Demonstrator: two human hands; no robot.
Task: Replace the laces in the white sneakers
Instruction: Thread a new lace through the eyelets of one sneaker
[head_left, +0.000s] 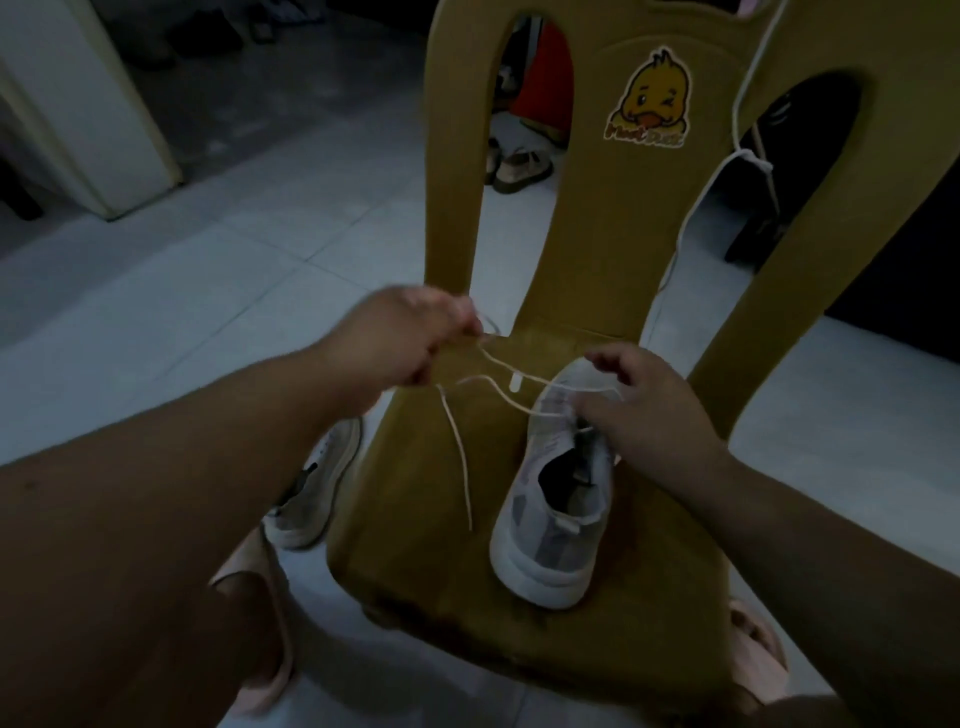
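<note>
- Head view looks down on a yellow plastic chair (426, 519) standing on a pale tiled floor (218, 270), in dim light.
- One white sneaker (558, 499) sits on the chair seat, heel toward the person and toe toward the backrest, its opening facing up.
- A thin white lace (511, 405) runs from the front of that sneaker leftward across the seat; one loose end trails down over the seat, left of the shoe.
- The left hand (402, 343) is raised above the seat's left edge, fingers pinched closed on the lace; the hand is blurred.
- The right hand (641, 410) rests on the upper front of the sneaker; its fingers curl at the lace area, but whether they pinch the lace or just press the shoe cannot be told.
- A second white sneaker (314, 488) lies on the floor just left of the chair, partly hidden behind the left forearm.
- A duck sticker (649, 101) sits on the backrest.
- Another white cord (737, 140) hangs over the backrest's right side, with a knot partway down.
- Sandals (514, 166) show on the floor through the left opening in the backrest.
</note>
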